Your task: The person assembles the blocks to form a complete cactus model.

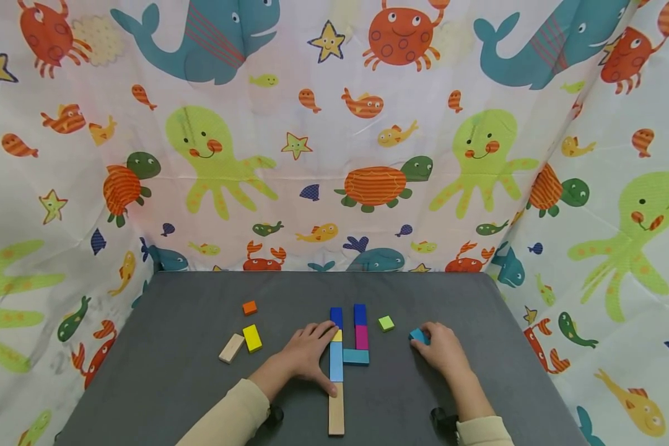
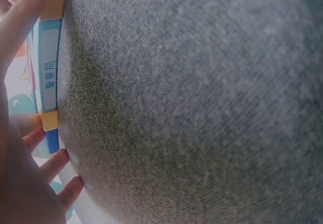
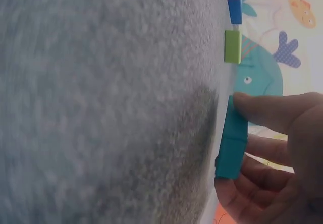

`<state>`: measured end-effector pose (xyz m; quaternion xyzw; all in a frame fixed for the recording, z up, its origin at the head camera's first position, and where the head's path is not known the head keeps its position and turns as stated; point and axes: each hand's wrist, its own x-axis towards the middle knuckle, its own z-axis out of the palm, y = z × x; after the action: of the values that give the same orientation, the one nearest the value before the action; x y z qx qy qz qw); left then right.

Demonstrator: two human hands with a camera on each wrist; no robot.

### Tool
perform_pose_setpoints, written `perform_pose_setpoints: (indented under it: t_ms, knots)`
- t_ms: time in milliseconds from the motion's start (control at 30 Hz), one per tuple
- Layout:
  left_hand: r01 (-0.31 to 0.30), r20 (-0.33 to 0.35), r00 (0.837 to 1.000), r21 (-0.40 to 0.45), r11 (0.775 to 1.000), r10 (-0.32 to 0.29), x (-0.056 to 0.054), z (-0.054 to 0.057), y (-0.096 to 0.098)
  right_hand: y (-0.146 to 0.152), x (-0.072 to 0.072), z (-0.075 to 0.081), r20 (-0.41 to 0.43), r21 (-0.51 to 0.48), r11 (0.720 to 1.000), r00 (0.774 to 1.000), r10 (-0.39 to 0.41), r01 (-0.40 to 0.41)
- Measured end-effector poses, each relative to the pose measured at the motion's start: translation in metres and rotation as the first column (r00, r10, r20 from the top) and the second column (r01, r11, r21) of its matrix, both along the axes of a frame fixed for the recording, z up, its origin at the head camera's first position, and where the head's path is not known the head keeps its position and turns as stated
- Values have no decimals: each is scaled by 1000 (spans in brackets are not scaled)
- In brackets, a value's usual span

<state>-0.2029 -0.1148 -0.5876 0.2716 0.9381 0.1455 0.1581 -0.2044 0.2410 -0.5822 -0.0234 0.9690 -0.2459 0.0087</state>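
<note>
In the head view my left hand [image 1: 306,354] lies spread over a straight row of blocks. Its thumb touches the long wooden block [image 1: 336,412], and the forefinger reaches the small yellow block [image 1: 337,336]. Between them is a light blue block [image 1: 336,364], marked with printed characters in the left wrist view; a dark blue block [image 1: 336,314] tops the row. My right hand [image 1: 445,354] pinches a teal block [image 3: 233,138] between thumb and fingers, close over the table. Beside the row stand another dark blue block [image 1: 359,313], a magenta block [image 1: 362,337] and a teal block laid crosswise [image 1: 357,357].
A green block [image 1: 386,323] sits between the rows and my right hand. To the left lie an orange block [image 1: 249,308], a yellow block [image 1: 253,338] and a short wooden block [image 1: 231,349]. A cloth with sea animals [image 1: 323,204] hangs behind the grey table [image 1: 189,310].
</note>
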Motion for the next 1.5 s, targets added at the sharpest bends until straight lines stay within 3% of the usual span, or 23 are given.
perform_pose_setpoints:
  t_ms: [267,467,700,1067,1267,1500]
  knots:
    - [-11,-7,1000,-10,1000,11,2,0,-1,-3,1,-4,39,21,1000,999,-6,6]
    - [-15,-5,1000,-12,1000,15,2,-1,-1,6,4,1,29,-51,994,994,102,-101]
    - [-24,17,1000,23,999,24,4,2,-1,20,3,10,77,-175,957,966,246,-230]
    - [-16,17,1000,23,1000,16,4,2,0,23,5,11,161,-135,958,948,274,-254]
    - [-14,17,1000,29,999,13,4,5,0,24,5,7,121,-117,954,950,288,-274]
    - [-15,7,1000,25,1000,14,4,6,-2,22,0,9,9,-90,963,967,256,-254]
